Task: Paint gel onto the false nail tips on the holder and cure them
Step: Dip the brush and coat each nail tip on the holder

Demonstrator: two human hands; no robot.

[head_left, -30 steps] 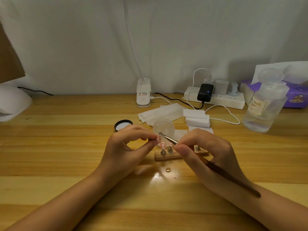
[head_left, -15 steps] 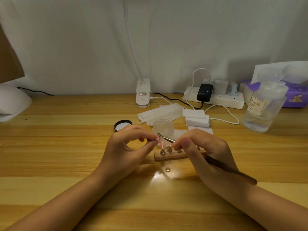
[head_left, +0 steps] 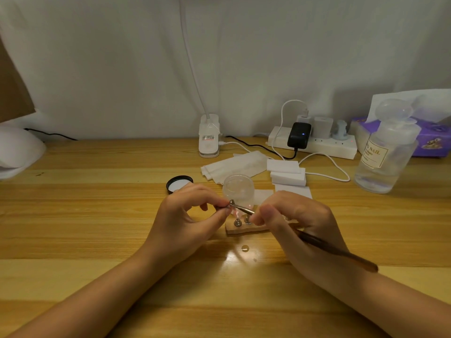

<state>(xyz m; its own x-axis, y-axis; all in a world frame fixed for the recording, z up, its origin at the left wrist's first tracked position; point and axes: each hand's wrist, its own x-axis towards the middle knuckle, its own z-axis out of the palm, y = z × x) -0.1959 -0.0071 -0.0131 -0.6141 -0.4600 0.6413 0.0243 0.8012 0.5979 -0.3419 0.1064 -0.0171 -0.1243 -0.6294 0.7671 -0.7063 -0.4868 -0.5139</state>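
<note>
A person's left hand (head_left: 188, 215) pinches a small item between thumb and forefinger, too small to make out, at the metal tip of a brush (head_left: 314, 240) gripped in the right hand (head_left: 297, 223), whose fingers curl round the dark handle. Just below the meeting fingertips, a small wooden holder (head_left: 240, 230) rests on the table (head_left: 97, 215), with pink-tinted nail tips (head_left: 236, 212) standing on its metal pegs. A clear open jar (head_left: 238, 189) sits just behind the holder, its black lid (head_left: 179, 184) lying to the left. White wipes (head_left: 234, 165), a power strip (head_left: 317, 145), a clear bottle (head_left: 383, 162) and a clip lamp's base (head_left: 209, 136) line the table's far side.
</note>
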